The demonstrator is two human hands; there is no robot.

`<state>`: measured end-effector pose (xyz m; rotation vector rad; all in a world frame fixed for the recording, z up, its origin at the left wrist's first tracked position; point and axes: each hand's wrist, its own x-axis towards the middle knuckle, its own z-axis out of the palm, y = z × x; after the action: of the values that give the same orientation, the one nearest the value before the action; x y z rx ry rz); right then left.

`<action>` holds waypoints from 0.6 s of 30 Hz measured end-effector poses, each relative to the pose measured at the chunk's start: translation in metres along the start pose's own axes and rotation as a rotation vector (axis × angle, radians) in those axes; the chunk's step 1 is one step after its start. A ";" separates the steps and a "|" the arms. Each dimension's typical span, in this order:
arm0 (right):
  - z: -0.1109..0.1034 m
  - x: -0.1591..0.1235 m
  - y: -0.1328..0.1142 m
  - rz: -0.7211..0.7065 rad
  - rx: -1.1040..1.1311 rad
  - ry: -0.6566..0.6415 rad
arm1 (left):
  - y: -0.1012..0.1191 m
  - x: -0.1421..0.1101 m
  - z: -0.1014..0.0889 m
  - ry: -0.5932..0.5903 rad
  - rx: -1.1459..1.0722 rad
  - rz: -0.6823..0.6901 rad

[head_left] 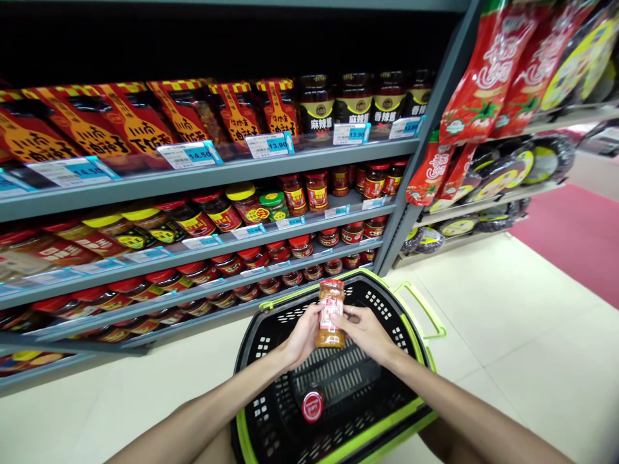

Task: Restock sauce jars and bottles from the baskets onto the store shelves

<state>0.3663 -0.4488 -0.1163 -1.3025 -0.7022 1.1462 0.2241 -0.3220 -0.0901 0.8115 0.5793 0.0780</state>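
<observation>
I hold a glass jar of orange-brown sauce (331,314) with a red and white label between both hands, above a black shopping basket (271,425) with a lime-green rim. My left hand (304,336) grips the jar's left side, fingers curled round it. My right hand (365,333) grips its right side, fingertips on the label. Inside the basket lies another jar, seen by its red lid (312,406).
Grey store shelves (213,173) to the left hold rows of red-lidded sauce jars and red packets with price tags. Hanging red pouches and dark round packs fill the rack at right. The basket stands on a cream tiled floor; a red mat (575,232) lies at right.
</observation>
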 end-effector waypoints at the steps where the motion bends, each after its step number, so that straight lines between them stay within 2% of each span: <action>1: 0.000 0.000 0.000 0.004 0.016 -0.007 | 0.000 0.000 0.000 -0.005 -0.001 0.000; 8: 0.001 -0.001 -0.002 0.028 0.006 -0.009 | -0.003 0.001 -0.004 -0.033 -0.018 0.003; 18: -0.002 -0.002 -0.004 0.020 0.016 -0.016 | 0.002 0.001 0.006 -0.004 -0.007 0.013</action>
<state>0.3688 -0.4512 -0.1122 -1.2901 -0.6919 1.1774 0.2285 -0.3244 -0.0864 0.8086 0.5702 0.0899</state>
